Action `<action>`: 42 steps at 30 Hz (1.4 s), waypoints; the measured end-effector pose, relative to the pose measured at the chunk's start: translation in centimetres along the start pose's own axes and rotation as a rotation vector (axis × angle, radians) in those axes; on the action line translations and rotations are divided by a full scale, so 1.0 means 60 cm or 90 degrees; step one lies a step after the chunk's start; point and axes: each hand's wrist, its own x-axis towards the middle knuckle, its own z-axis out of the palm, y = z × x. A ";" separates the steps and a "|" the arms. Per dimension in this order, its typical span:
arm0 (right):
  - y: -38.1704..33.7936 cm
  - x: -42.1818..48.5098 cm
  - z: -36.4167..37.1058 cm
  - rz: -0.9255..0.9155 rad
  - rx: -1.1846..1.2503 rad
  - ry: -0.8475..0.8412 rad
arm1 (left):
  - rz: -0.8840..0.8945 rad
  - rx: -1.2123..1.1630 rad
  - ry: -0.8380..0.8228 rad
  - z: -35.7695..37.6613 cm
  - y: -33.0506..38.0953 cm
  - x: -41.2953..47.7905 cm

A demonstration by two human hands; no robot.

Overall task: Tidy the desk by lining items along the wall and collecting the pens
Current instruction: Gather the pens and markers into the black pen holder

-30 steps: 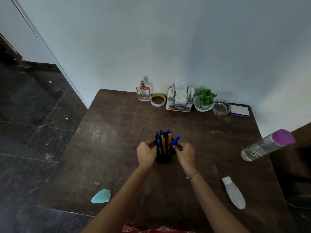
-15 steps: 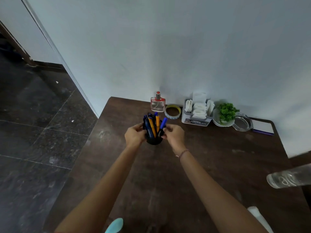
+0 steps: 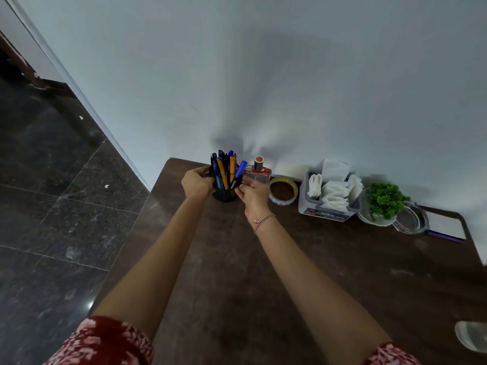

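Pen cup (image 3: 224,194) held at the wall.
Left hand (image 3: 196,181) and right hand (image 3: 251,196) grip it, just left of the perfume bottle (image 3: 259,173).

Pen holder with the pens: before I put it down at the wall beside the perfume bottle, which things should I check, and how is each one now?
1. Grip: ok. The left hand and the right hand hold the pen holder from both sides.
2. Pens all inside the holder: ok.
3. Gap to the perfume bottle: cannot tell; the right hand overlaps it in this view.
4. Holder resting on the desk or lifted: cannot tell.
5. Spot at the wall behind the holder: cannot tell; holder and hands hide it.
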 end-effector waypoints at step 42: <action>0.131 -0.238 -0.112 -0.027 -0.035 -0.019 | 0.013 0.000 0.007 -0.138 -0.159 -0.191</action>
